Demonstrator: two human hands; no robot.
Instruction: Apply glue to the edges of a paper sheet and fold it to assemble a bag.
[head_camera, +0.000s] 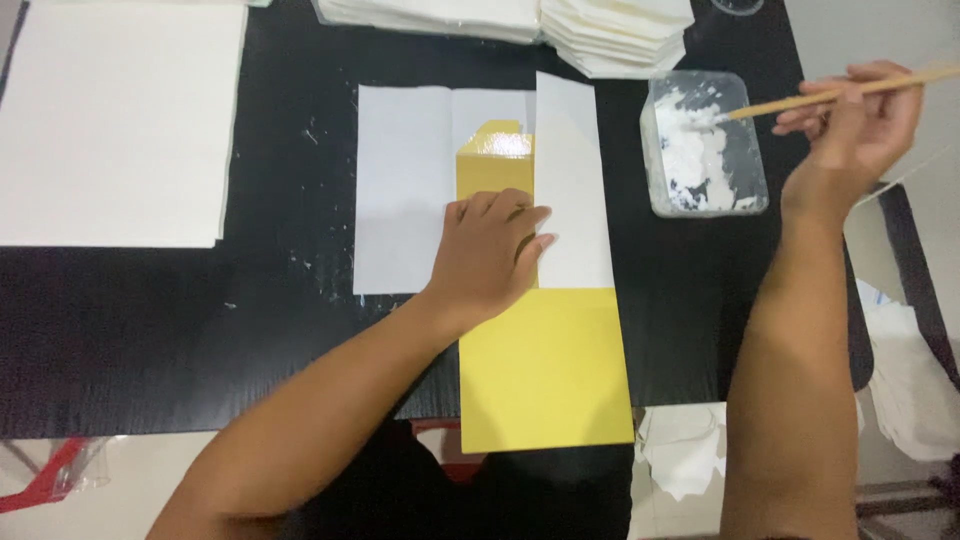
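Note:
My left hand (492, 250) lies flat on a white sheet of paper (400, 190) folded over a long yellow card (545, 370) in the middle of the black table. The sheet's right flap (572, 190) is turned in over the card. My right hand (855, 120) holds a thin wooden stick (840, 93) whose tip rests in white paste inside a clear plastic tub (705, 145) at the right.
A large stack of white sheets (115, 120) lies at the left. Piles of folded white paper (520, 20) line the far edge. The black table (200, 330) ends near my body, with the yellow card overhanging it. White scraps (690, 450) lie below.

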